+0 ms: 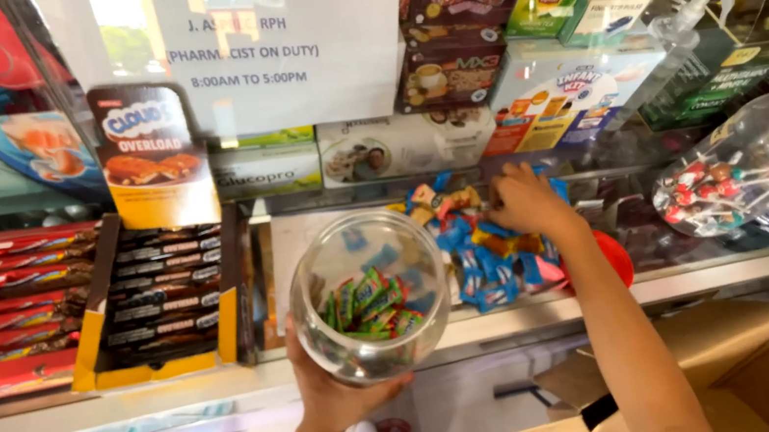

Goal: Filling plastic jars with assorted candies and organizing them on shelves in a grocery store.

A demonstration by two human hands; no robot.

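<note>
- Clear round plastic jar: held tilted by left hand, few green-wrapped candies inside, mostly unfilled.
- Right hand fingers curled into the blue-and-orange wrapped candy pile on the glass counter; pile remains.

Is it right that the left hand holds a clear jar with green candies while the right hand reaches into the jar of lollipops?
Not quite. In the head view the right hand rests on the pile of loose wrapped candies, not in the lollipop jar. The left hand does hold the clear jar with green candies.
</note>
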